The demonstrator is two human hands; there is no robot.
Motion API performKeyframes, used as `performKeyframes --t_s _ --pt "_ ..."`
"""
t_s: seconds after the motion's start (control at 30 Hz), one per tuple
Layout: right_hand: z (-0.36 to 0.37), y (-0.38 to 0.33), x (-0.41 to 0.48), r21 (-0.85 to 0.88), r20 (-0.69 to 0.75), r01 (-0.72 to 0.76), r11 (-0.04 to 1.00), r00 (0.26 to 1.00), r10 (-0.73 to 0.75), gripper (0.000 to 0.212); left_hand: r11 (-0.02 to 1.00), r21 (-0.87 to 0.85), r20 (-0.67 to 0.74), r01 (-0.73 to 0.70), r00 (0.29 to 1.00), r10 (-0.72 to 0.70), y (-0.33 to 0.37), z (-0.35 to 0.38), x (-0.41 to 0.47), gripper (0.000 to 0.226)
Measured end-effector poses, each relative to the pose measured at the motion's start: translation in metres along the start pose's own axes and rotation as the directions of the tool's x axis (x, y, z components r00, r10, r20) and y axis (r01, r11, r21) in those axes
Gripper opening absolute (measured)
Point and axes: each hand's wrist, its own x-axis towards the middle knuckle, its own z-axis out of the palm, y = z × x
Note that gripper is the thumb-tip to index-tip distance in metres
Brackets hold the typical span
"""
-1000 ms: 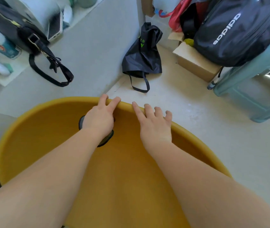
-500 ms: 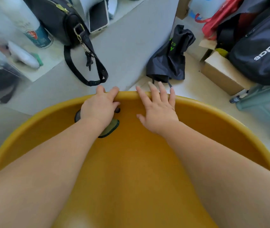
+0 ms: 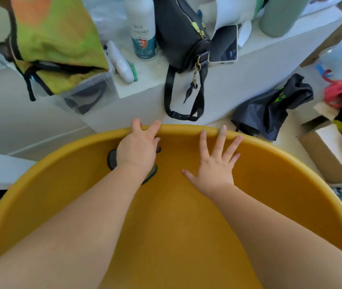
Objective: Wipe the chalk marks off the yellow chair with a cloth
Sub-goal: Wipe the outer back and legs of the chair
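On my feed the left hand's fingers [image 3: 154,127] split up. Two of them reach over the far rim of the yellow chair [image 3: 270,184], and the rest curl down onto a dark cloth [image 3: 111,159]. The left hand [image 3: 137,149] holds that cloth against the inner wall of the chair just below the rim. Most of the cloth is hidden under the palm, so I only see a dark edge on either side of the wrist. The right hand [image 3: 216,168] lies flat beside it, apart from the cloth. Its fingers [image 3: 221,139] are straight and spread, grasping nothing, with the longest tip touching the rim. Both forearms run down across the chair's hollow towards me. Beyond the rim a white worktop [image 3: 153,74] carries a black handbag [image 3: 182,34], whose strap hangs over the front edge. A phone [image 3: 224,43] leans just beside the bag, and a white bottle [image 3: 143,28] stands on its other side. A clear plastic box [image 3: 91,88] at the worktop's left end is draped with a green and orange fabric [image 3: 57,32]. On the floor to the right of the chair lie a crumpled dark bag [image 3: 270,109] and a cardboard box [image 3: 328,157].
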Motion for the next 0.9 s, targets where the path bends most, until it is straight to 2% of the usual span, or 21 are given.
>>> performKeyframes --t_s 0.23,0.6,0.7,0.9 --pt "-0.009 0.003 0.012 0.004 0.084 0.087 0.996 0.993 -0.087 0.13 0.999 -0.014 -0.005 0.031 0.999 -0.031 -0.005 0.001 0.005 0.037" --pt "-0.05 -0.024 0.085 -0.2 0.113 0.327 0.924 0.944 -0.309 0.127 0.974 -0.073 -0.049 0.214 0.975 -0.218 -0.027 -0.008 0.029 0.039" --pt "-0.06 -0.031 0.095 -0.25 0.084 0.382 0.89 0.924 -0.373 0.126 0.961 -0.106 -0.053 0.255 0.964 -0.262 -0.029 -0.009 0.026 0.037" --pt "-0.069 -0.036 0.101 -0.384 -0.008 0.359 0.85 0.92 -0.392 0.118 0.952 -0.139 -0.048 0.273 0.958 -0.281 -0.028 -0.011 0.025 0.036"
